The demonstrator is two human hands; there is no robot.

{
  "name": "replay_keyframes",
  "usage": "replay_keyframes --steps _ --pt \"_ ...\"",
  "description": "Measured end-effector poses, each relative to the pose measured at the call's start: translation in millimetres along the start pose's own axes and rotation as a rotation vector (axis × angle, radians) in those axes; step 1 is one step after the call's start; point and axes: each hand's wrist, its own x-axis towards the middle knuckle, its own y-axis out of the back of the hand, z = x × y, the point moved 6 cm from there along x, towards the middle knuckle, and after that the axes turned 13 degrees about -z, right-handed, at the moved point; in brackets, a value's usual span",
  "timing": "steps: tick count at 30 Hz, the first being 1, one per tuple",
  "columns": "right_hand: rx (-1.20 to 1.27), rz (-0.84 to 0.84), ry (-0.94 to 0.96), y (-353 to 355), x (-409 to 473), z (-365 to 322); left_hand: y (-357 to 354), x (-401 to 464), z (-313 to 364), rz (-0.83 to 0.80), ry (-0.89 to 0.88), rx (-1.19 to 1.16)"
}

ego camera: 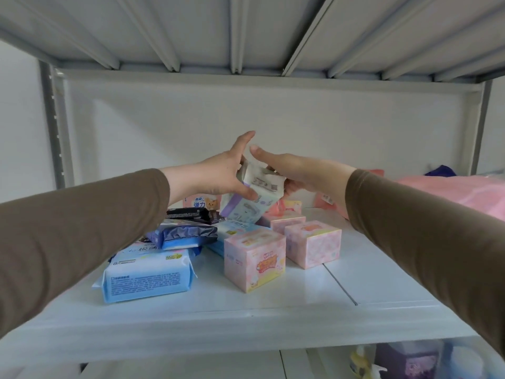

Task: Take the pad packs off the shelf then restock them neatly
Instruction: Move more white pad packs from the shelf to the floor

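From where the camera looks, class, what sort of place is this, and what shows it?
Probably a stockroom or shop storage area. A bare metal shelf with slotted uprights carries many sealed pad packs: pink boxes, a blue pack. Both hands grip a white and purple pack above them.

We read "弹力" in blue on a pink pack (200, 202) at the shelf's back, beside a cartoon cat. On the large light-blue pack (147, 277) in front we make out a figure "8"; its smaller print is too blurred to read.
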Motion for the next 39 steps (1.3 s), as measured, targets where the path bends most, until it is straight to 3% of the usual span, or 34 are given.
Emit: replay_keyframes --steps 6,15,21,28,39 --pt "0.282 0.019 0.164 10.3 9.8 0.9 8.1 3.2 -14.2 -0.034 0.079 0.127" --pt "0.307 -0.064 0.338 -0.6 23.5 4.2 26.9 -10.7 -32.8 0.039 0.268 0.219" --pt "0.082 -0.152 0.278 -15.0 42.2 17.8 36.1 -26.1 -46.8 0.117 0.258 -0.070" --pt "0.079 -0.235 0.350 -33.0 51.9 13.2 29.8 -43.4 -60.9 0.069 0.224 -0.333" --pt "0.165 -0.268 0.414 -52.1 52.8 -19.1 44.7 -95.3 -78.6 0.019 0.277 -0.321"
